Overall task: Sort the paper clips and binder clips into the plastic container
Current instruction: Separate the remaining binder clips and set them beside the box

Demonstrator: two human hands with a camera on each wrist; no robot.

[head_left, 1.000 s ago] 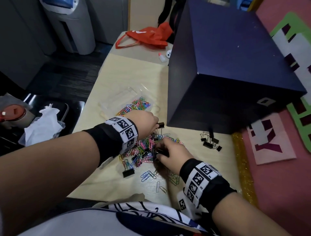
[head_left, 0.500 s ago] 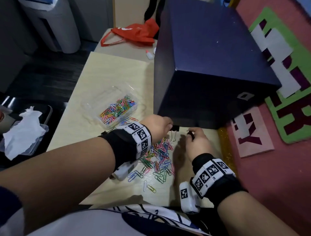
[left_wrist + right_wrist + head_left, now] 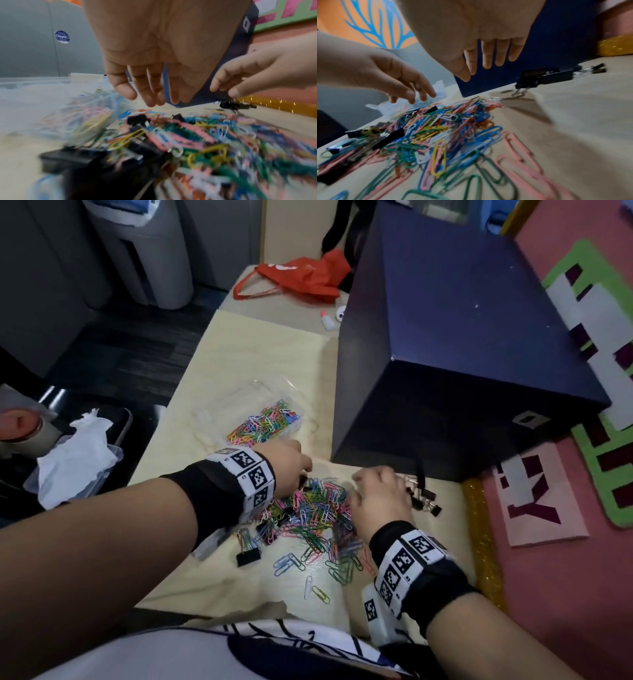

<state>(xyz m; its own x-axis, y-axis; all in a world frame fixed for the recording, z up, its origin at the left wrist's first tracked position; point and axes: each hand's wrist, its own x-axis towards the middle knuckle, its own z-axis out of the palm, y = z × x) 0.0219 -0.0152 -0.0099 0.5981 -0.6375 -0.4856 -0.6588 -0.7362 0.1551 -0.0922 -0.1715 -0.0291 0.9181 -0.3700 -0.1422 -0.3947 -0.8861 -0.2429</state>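
A large dark blue box point(image 3: 455, 364) fills the table's point(image 3: 260, 350) 2 o'clock quarter in the head view, standing on the pale wooden top. At 12 o'clock, beyond the box's far corner, lies a red bag point(image 3: 301, 277). At 9 o'clock, off the table's edge, crumpled white tissue point(image 3: 77, 453) sits in a clear tray.

The clear plastic container point(image 3: 260, 419) rests near the table's centre, at 11 o'clock from the hands, with coloured paper clips filling one compartment. A loose heap of coloured paper clips point(image 3: 315, 508) spreads at 6 o'clock from it, with black binder clips mixed in; one binder clip point(image 3: 247, 556) lies at the heap's 7 o'clock edge. A separate cluster of binder clips point(image 3: 423, 496) sits at 3 o'clock from the heap, close to the box's near face.

The left hand point(image 3: 287, 465) hovers over the heap's 10 o'clock edge, fingers extended downward and holding nothing in the left wrist view. The right hand point(image 3: 380, 494) hovers at the heap's 2 o'clock edge beside the binder cluster, fingers loose and empty.
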